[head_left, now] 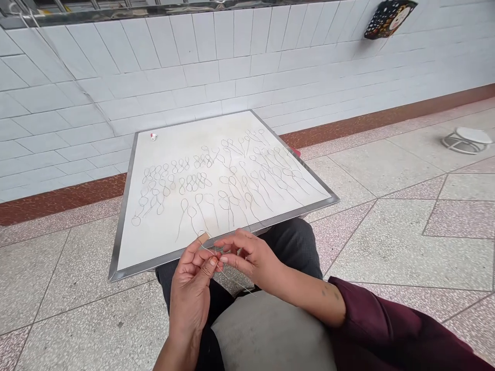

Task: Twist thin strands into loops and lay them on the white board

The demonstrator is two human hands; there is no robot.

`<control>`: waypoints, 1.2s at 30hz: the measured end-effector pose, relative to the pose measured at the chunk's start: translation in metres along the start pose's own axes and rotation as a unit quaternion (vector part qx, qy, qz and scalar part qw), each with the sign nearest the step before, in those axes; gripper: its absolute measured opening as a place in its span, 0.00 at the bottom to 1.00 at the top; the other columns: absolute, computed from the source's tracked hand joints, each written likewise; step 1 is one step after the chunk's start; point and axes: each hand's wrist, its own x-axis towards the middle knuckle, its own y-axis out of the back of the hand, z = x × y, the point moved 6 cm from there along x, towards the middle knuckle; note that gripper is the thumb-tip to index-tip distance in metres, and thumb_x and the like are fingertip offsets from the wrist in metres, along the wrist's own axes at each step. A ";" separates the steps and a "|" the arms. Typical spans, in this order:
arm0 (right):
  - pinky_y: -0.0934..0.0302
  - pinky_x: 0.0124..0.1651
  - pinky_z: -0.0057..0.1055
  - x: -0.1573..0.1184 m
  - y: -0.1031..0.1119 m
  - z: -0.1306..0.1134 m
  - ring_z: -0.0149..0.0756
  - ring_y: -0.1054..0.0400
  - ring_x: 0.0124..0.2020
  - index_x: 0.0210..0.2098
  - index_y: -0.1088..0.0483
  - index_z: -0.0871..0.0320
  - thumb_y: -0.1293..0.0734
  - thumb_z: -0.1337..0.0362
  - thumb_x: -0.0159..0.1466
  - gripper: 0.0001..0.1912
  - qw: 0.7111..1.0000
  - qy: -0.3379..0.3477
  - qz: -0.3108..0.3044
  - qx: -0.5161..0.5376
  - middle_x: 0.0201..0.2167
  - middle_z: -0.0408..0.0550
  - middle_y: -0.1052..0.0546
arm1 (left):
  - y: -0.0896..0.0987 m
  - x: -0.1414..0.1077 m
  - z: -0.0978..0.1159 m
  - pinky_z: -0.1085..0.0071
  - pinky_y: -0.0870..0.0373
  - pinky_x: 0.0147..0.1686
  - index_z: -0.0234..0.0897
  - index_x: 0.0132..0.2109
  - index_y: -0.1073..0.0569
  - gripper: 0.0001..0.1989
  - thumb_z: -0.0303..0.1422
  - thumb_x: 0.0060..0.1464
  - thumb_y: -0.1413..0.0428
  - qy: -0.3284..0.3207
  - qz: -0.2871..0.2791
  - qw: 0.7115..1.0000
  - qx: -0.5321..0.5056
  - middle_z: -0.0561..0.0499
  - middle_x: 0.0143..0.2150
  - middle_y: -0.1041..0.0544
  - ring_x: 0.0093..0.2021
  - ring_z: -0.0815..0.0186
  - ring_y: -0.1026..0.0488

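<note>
Left hand (192, 283) pinches fine strand (234, 281) by bench (145, 245); right hand (253, 257) narrow, hold unclear; best keep pinch steady.

The white-tiled wall (240, 69) carries a metal ledge (154, 11) above, a black openwork basket (381, 21) at upper right, and a reddish-brown baseboard (58, 202) below. The floor (390, 247) is terrazzo with dark joints. A metal-edged white table (135, 250) stands near the wall; a round stool (469, 136) stands at right.

Left hand (192, 288) pinches, right hand (258, 260) close beside, fingers bent.
</note>
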 end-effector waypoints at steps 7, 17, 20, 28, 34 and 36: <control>0.30 0.38 0.35 0.007 -0.009 0.006 0.30 0.27 0.30 0.37 0.26 0.54 0.30 0.59 0.65 0.05 0.976 -0.053 -0.015 0.212 0.36 0.42 0.29 | -0.003 0.000 -0.003 0.73 0.26 0.36 0.43 0.51 0.20 0.22 0.32 0.46 0.29 0.023 -0.011 1.000 0.007 0.56 0.29 0.21 0.29 0.72 0.25; 0.33 0.40 0.33 0.006 -0.005 0.007 0.31 0.31 0.34 0.36 0.26 0.54 0.29 0.59 0.64 0.06 0.982 -0.063 0.016 0.178 0.34 0.42 0.28 | -0.005 0.001 -0.004 0.75 0.25 0.29 0.40 0.47 0.19 0.23 0.32 0.41 0.27 0.037 0.005 0.999 0.016 0.52 0.32 0.19 0.32 0.67 0.23; 0.33 0.39 0.33 0.006 -0.007 0.009 0.31 0.31 0.34 0.36 0.27 0.54 0.29 0.57 0.64 0.08 0.980 -0.071 0.019 0.186 0.34 0.42 0.29 | -0.007 0.001 -0.002 0.75 0.25 0.28 0.39 0.46 0.19 0.22 0.31 0.40 0.27 0.032 0.007 0.999 0.019 0.52 0.31 0.20 0.32 0.67 0.23; 0.36 0.35 0.29 0.005 -0.015 0.015 0.28 0.34 0.30 0.34 0.30 0.55 0.29 0.52 0.64 0.13 0.971 -0.095 0.008 0.221 0.32 0.40 0.30 | -0.001 0.001 -0.006 0.73 0.23 0.31 0.39 0.48 0.20 0.24 0.31 0.41 0.27 0.029 0.025 0.999 0.026 0.55 0.30 0.23 0.31 0.69 0.24; 0.35 0.36 0.30 0.008 -0.017 0.011 0.29 0.33 0.30 0.33 0.31 0.56 0.28 0.49 0.62 0.17 0.960 -0.115 -0.036 0.253 0.31 0.40 0.30 | 0.000 0.000 -0.008 0.72 0.23 0.34 0.40 0.50 0.21 0.24 0.31 0.43 0.28 0.039 0.016 0.998 0.036 0.56 0.30 0.24 0.31 0.70 0.26; 0.35 0.36 0.31 0.009 -0.017 0.011 0.29 0.34 0.30 0.34 0.32 0.57 0.29 0.48 0.63 0.18 0.957 -0.124 -0.063 0.256 0.29 0.39 0.30 | -0.001 0.000 -0.008 0.72 0.23 0.34 0.40 0.50 0.21 0.25 0.31 0.43 0.28 0.041 0.013 0.998 0.034 0.55 0.30 0.24 0.32 0.69 0.25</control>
